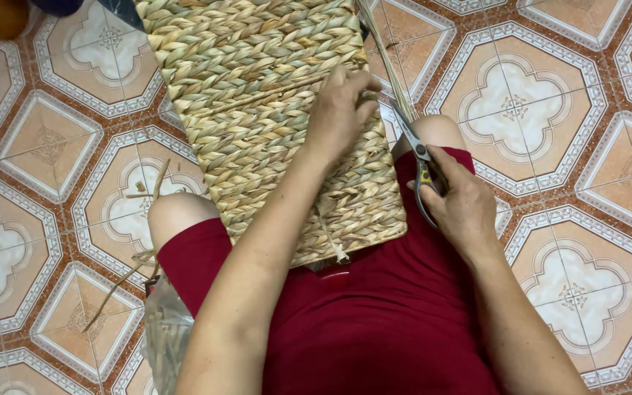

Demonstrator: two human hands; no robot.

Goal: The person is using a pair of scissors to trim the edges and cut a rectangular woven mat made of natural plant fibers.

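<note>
Left hand [341, 110] presses flat, fingers open, on the tan braided-straw woven basket [257, 95] lying across the lap; right hand [462, 201] grips grey metal scissors [420, 164] beside it

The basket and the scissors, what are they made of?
The basket looks like dried plant fibre, maybe grass or straw: pale tan, matte, twisted into braids. The scissors look like metal: grey, slightly shiny blades, held in the right hand.

The person wears dark red shorts [374, 322] that end above 2 bare knees. Both forearms are bare, with no sleeves, rings or watch visible.
</note>
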